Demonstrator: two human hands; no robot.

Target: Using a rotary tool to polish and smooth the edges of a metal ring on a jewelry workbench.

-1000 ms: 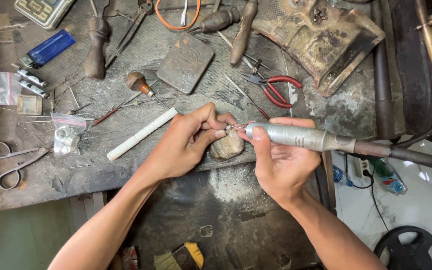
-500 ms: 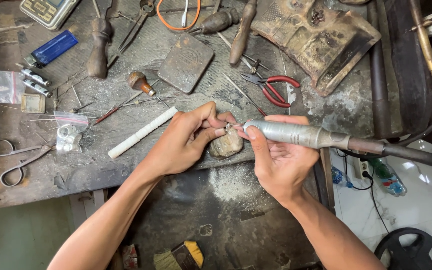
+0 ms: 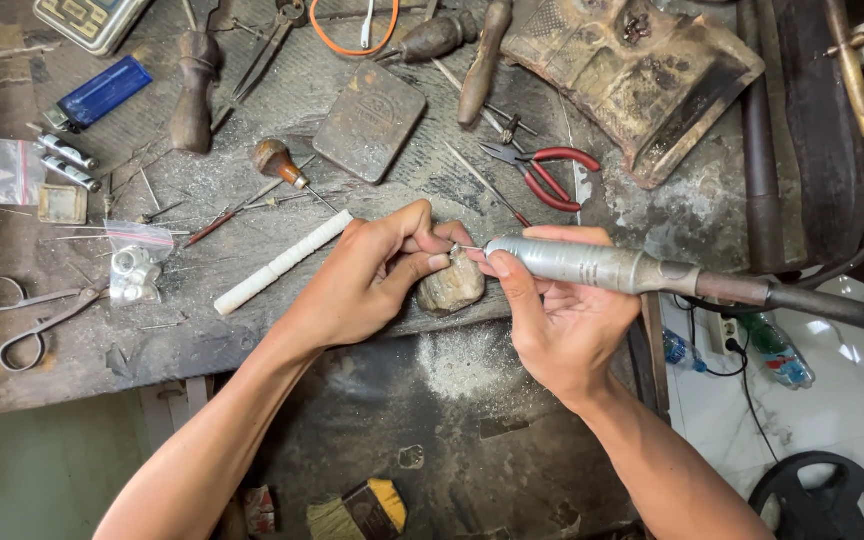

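Steel-grey and worn, the handpiece (image 3: 592,265) lies clamped in the right hand (image 3: 562,320), its tip meeting a tiny workpiece (image 3: 455,247) that the left hand (image 3: 377,275) pinches between closed fingertips over a rounded wooden peg (image 3: 452,285) at the bench (image 3: 152,340) edge (the piece itself is too small to make out). Left of the hands lie a white rod (image 3: 282,262), a clear bag (image 3: 135,262) of small silvery pieces and scissors (image 3: 27,315), while another clear bag (image 3: 7,170), whose contents I cannot tell, a blue lighter (image 3: 102,92) and red pliers (image 3: 547,175) lie further back.
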